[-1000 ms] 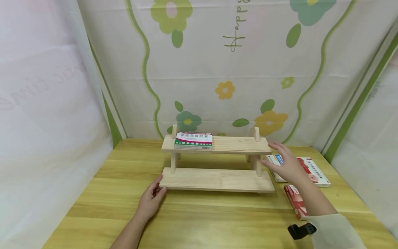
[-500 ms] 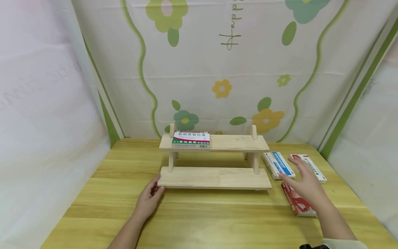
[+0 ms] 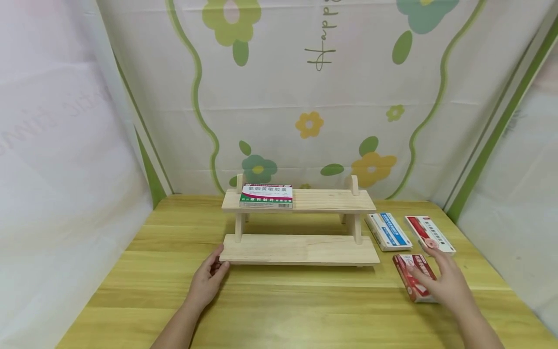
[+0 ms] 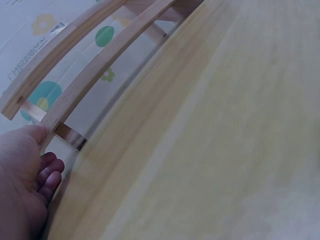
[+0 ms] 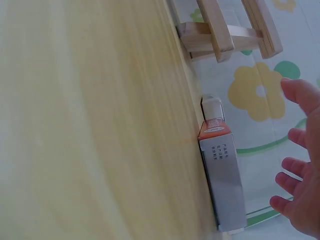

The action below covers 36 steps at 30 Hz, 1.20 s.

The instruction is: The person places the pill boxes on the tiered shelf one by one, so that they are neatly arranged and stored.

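Note:
A two-tier wooden shelf (image 3: 301, 249) stands on the table. My left hand (image 3: 207, 281) grips the left end of its lower board; in the left wrist view the thumb lies at the board's end with the other fingers curled below. On the left part of the upper board lies a white, green and magenta medicine box (image 3: 267, 196). My right hand (image 3: 451, 286) hovers at the right side of a red medicine box (image 3: 411, 278), fingers spread and holding nothing. The right wrist view shows these fingers (image 5: 295, 167) apart from the box's pale side (image 5: 222, 185).
Behind the red box lie a blue-and-white medicine box (image 3: 389, 232), close to the shelf's right end, and a white-and-red medicine box (image 3: 429, 232) farther right. A flowered cloth (image 3: 270, 97) hangs behind the wooden table (image 3: 279, 310), with more cloth at both sides.
My right hand has moved from the shelf's upper right end, rightward and toward me, to the red box. The left hand stays on the lower board. The view has shifted slightly.

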Each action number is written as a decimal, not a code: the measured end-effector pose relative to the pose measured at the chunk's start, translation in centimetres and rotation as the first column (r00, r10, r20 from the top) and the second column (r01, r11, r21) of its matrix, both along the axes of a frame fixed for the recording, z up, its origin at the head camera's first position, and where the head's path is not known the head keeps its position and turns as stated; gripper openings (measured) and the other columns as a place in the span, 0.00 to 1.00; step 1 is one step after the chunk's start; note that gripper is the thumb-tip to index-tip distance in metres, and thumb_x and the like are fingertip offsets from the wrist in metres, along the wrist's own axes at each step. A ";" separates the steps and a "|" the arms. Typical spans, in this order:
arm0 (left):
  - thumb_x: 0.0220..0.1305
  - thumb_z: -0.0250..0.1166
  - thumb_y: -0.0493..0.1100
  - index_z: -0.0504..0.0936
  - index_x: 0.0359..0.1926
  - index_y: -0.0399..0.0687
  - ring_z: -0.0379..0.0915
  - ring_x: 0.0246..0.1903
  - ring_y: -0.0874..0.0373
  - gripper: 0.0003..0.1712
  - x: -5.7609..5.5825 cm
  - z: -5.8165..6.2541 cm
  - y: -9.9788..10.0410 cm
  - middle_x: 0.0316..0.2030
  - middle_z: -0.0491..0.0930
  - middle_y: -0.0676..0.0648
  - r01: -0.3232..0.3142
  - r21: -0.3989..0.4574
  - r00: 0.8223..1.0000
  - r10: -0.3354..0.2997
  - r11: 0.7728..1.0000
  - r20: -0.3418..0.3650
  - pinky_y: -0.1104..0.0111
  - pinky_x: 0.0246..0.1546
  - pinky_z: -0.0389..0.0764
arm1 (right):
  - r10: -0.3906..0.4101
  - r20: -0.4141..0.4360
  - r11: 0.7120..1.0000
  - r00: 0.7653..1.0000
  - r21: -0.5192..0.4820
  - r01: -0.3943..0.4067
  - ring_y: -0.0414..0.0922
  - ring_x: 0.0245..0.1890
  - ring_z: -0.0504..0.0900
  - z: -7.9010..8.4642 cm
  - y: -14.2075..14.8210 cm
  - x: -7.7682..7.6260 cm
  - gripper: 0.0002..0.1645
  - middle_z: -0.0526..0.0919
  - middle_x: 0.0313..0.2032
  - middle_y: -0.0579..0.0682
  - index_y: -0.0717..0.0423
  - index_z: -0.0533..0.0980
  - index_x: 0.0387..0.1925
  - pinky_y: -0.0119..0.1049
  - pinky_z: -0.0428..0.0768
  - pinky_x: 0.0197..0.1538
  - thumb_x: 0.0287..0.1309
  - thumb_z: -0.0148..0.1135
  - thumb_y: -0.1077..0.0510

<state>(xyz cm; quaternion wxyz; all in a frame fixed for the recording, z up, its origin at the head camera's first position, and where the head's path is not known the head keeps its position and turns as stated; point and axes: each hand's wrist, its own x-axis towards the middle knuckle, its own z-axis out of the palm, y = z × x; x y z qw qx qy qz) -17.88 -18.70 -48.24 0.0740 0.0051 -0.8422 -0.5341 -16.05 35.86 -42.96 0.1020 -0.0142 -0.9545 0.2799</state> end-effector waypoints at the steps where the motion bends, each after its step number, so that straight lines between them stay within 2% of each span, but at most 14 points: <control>1: 0.71 0.59 0.45 0.66 0.71 0.48 0.68 0.46 0.62 0.30 0.0 0.0 0.0 0.54 0.76 0.41 -0.001 0.000 1.000 0.001 1.000 -0.002 0.77 0.46 0.74 | -0.005 0.002 1.000 1.000 0.001 0.005 0.78 0.63 0.55 -0.3 0.1 0.1 0.49 0.55 0.67 0.78 0.69 0.59 0.69 0.77 0.57 0.55 0.61 0.63 0.40; 8: 0.71 0.60 0.43 0.66 0.71 0.48 0.69 0.46 0.62 0.30 -0.2 -0.2 0.0 0.52 0.77 0.41 -0.017 -0.002 1.000 0.017 1.000 -0.001 0.77 0.46 0.74 | -0.011 -0.012 1.000 1.000 0.001 0.011 0.77 0.61 0.59 -2.1 0.6 0.6 0.50 0.60 0.64 0.79 0.71 0.59 0.68 0.74 0.60 0.56 0.59 0.66 0.41; 12: 0.71 0.60 0.44 0.66 0.71 0.48 0.69 0.47 0.60 0.30 -0.1 -0.2 0.0 0.53 0.76 0.40 -0.014 -0.010 1.000 0.014 1.000 0.003 0.77 0.46 0.74 | -0.043 0.067 0.999 0.997 0.013 0.042 0.76 0.61 0.58 -2.6 0.5 0.8 0.54 0.58 0.64 0.79 0.72 0.57 0.69 0.73 0.61 0.57 0.59 0.65 0.38; 16: 0.71 0.60 0.44 0.66 0.71 0.47 0.68 0.47 0.60 0.30 0.0 -0.1 0.0 0.54 0.76 0.40 -0.012 -0.011 1.000 0.012 1.000 0.009 0.77 0.47 0.74 | -0.083 0.155 0.997 0.984 0.016 0.082 0.75 0.63 0.56 -2.9 0.4 1.0 0.59 0.55 0.66 0.79 0.73 0.52 0.71 0.74 0.60 0.58 0.59 0.61 0.33; 24: 0.71 0.60 0.43 0.66 0.71 0.46 0.68 0.46 0.62 0.30 0.0 -0.1 0.0 0.53 0.76 0.40 -0.008 0.002 1.000 0.008 1.000 -0.002 0.77 0.46 0.73 | -0.141 0.256 0.990 0.956 0.014 0.142 0.73 0.62 0.56 -3.3 0.6 1.0 0.64 0.54 0.65 0.79 0.73 0.47 0.72 0.72 0.61 0.59 0.58 0.58 0.28; 29: 0.71 0.60 0.43 0.66 0.71 0.46 0.68 0.45 0.63 0.30 -0.1 -0.1 0.0 0.53 0.76 0.41 -0.006 0.005 1.000 0.006 1.000 -0.006 0.77 0.46 0.73 | -0.167 0.304 0.985 0.938 0.018 0.169 0.72 0.62 0.57 -3.4 0.7 0.9 0.67 0.55 0.65 0.79 0.72 0.45 0.73 0.71 0.62 0.59 0.56 0.57 0.26; 36: 0.70 0.60 0.42 0.67 0.71 0.47 0.68 0.45 0.63 0.30 -0.2 -0.1 0.0 0.50 0.76 0.42 -0.017 0.005 1.000 0.017 1.000 -0.002 0.78 0.46 0.73 | -0.170 0.322 0.985 0.931 0.055 0.161 0.74 0.59 0.60 -3.5 0.8 0.9 0.70 0.55 0.63 0.81 0.73 0.46 0.72 0.71 0.64 0.57 0.53 0.57 0.23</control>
